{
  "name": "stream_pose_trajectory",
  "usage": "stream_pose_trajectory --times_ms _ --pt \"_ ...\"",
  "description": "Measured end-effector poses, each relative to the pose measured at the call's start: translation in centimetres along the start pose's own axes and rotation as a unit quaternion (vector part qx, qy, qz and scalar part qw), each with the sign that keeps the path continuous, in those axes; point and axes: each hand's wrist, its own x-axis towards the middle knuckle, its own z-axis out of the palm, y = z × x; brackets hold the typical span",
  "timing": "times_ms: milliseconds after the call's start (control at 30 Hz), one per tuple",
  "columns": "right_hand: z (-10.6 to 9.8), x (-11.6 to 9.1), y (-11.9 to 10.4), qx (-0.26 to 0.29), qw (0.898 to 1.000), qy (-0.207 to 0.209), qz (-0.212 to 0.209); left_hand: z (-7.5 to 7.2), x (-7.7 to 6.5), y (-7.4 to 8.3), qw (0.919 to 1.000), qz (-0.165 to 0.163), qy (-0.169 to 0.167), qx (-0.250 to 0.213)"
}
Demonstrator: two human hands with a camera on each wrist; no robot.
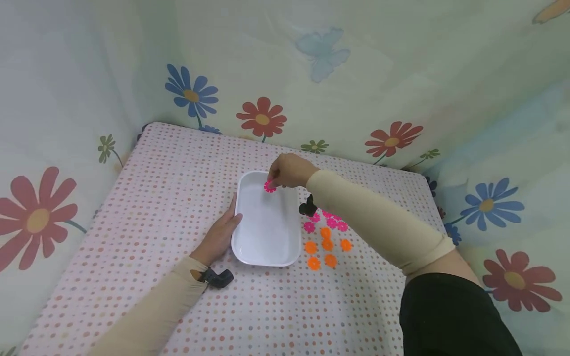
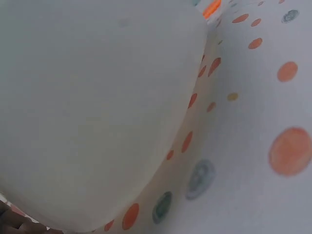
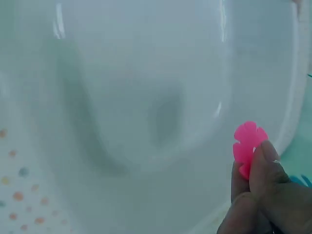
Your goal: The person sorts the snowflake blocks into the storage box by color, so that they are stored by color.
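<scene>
A white rectangular tray (image 1: 267,232) lies on the spotted table, with no pieces visible inside it. Along its left side, my left hand (image 1: 221,232) grips the edge, thumb over the rim and fingers at the outer wall. The left wrist view is mostly filled by the tray's outer wall (image 2: 97,107). Over the far end of the tray, my right hand (image 1: 291,170) pinches a pink flower-shaped piece (image 3: 246,144) between thumb and fingertip. The tray's pale inside (image 3: 136,117) shows below that piece in the right wrist view.
To the right of the tray lie several pink flower pieces (image 1: 309,227), partly hidden by my right forearm. Several orange flower pieces (image 1: 331,260) lie nearer to me. A flower-printed cloth (image 1: 338,99) hangs behind the table (image 1: 187,163).
</scene>
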Motion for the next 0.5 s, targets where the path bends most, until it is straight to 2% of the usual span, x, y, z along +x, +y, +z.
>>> stream_pose_trajectory --times_ms 100,233,433,500 --pt "1.3 1.7 -1.3 -0.005 1.000 -0.013 0.009 0.4 0.0 0.0 0.9999 -0.009 -0.009 -0.002" --pt "3.2 3.7 -2.1 -0.019 1.000 -0.012 0.007 0.5 0.1 0.0 0.9999 -0.004 -0.016 0.001" --pt "5.4 6.3 -3.0 -0.079 0.997 0.004 -0.015 -0.2 -0.1 0.0 0.9999 0.003 -0.012 -0.002" --pt "5.7 6.6 -3.4 -0.093 0.995 0.007 -0.023 -0.4 -0.1 -0.1 0.9999 0.005 -0.009 -0.004"
